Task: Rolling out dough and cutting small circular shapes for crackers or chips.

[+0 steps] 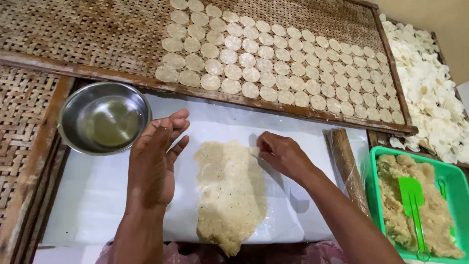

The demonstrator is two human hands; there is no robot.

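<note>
Dough sheet (pixel 230 195) nearest; left hand (pixel 155 161) spread flat, right hand (pixel 281 154) apparently pinching dough edge.

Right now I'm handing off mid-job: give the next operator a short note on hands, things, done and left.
Left hand: open, flat beside the dough sheet.
Right hand: pinching at the sheet's upper right edge.
Sheet lies on white plastic, round cuts showing at its upper left.
Done: rows of discs on the woven tray.
Left: most of the sheet; more dough in the green tub.
</note>
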